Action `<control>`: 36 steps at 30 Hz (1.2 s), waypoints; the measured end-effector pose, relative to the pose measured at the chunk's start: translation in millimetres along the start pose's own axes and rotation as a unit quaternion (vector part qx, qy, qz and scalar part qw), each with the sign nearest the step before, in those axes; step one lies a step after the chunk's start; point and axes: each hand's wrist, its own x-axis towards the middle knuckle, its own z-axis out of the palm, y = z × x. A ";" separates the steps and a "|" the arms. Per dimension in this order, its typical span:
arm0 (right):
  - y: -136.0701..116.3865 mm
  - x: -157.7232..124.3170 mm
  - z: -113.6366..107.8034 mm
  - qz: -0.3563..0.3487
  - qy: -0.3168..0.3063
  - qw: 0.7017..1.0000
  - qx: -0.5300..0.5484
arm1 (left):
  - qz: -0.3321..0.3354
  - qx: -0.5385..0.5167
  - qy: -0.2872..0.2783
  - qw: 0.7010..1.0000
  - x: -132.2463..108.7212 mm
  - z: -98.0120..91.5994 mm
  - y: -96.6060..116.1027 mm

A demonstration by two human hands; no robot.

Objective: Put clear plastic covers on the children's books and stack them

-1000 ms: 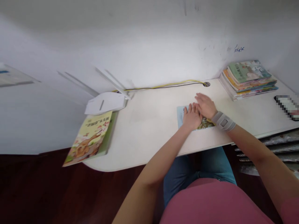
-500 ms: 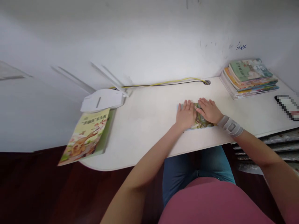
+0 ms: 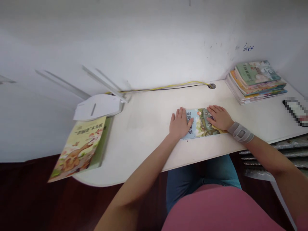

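Note:
A picture book [image 3: 199, 123] with a light blue and green cover lies flat on the white desk [image 3: 144, 128], its title turned sideways. My left hand [image 3: 180, 123] rests flat over the book's left edge, fingers stretched out toward the wall. On the book's right part lies my right hand [image 3: 219, 118], palm down with fingers extended. A grey band [image 3: 240, 132] wraps my right wrist. Both hands touch the cover and neither grasps it. The outer edges of the book are partly hidden beneath them.
At the back right stands a stack of books [image 3: 258, 80], with a phone [image 3: 297, 110] beside it. Yellow-covered books [image 3: 79, 147] overhang the desk's left end, near a white router [image 3: 97, 106]. A cable [image 3: 168, 86] runs along the wall to a hole [image 3: 212, 86].
My left hand has slid left across the cover to the book's left edge, uncovering the middle of the cover. My right hand stays on the right part. The view has shifted slightly.

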 end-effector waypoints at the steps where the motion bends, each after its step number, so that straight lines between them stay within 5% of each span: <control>1: -0.2 1.2 -0.6 0.004 0.004 1.000 0.002 | -0.023 -0.006 0.009 1.000 -0.6 0.9 -1.1; 6: -3.8 6.4 -3.0 0.015 0.013 1.000 -0.009 | -0.073 -0.058 0.057 0.994 -0.3 2.6 -3.6; 9: -3.5 7.1 -4.0 0.010 0.008 1.000 -0.007 | -0.073 -0.179 0.099 0.976 2.9 -0.2 -7.5; 14: 1.7 9.5 -5.5 0.017 0.011 0.999 0.041 | -0.109 -0.469 0.139 0.865 10.2 -9.3 -6.2; 23: 16.7 17.1 -17.1 -0.032 0.081 0.992 0.088 | -0.068 -0.670 -0.019 0.739 22.7 -38.3 -12.9; 30: 35.0 16.8 -56.8 -0.050 0.051 0.975 0.213 | -0.074 -0.645 0.014 0.760 12.6 -42.1 -19.4; 36: 48.8 2.7 -74.1 0.098 0.029 0.951 0.292 | -0.078 -0.576 0.078 0.810 7.5 -43.1 -21.0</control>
